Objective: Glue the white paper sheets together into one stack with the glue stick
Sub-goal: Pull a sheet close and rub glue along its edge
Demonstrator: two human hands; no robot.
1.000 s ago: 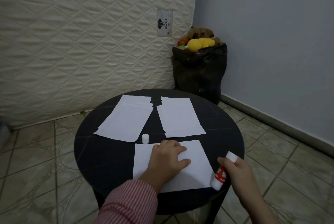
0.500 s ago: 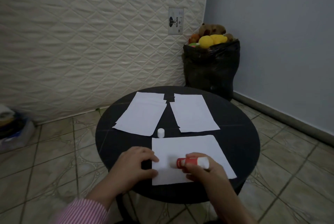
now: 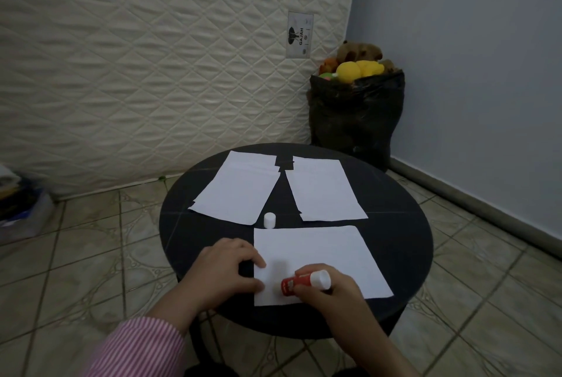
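Three white paper sheets lie on a round black table. The near sheet lies in front of me. My left hand presses its left edge with fingertips and thumb. My right hand grips a red-and-white glue stick, lying nearly flat, its tip touching the near sheet's lower left part. The far left sheet and far right sheet lie apart at the back. The white glue cap stands upright between them and the near sheet.
A quilted mattress leans against the wall behind the table. A black bag filled with plush toys stands in the corner at the back right. Tiled floor surrounds the table. A pile of items sits at the far left.
My right hand came in from the table's right edge onto the near sheet and slid the glue stick toward its lower left. My left hand shifted from the sheet's middle to its left edge.
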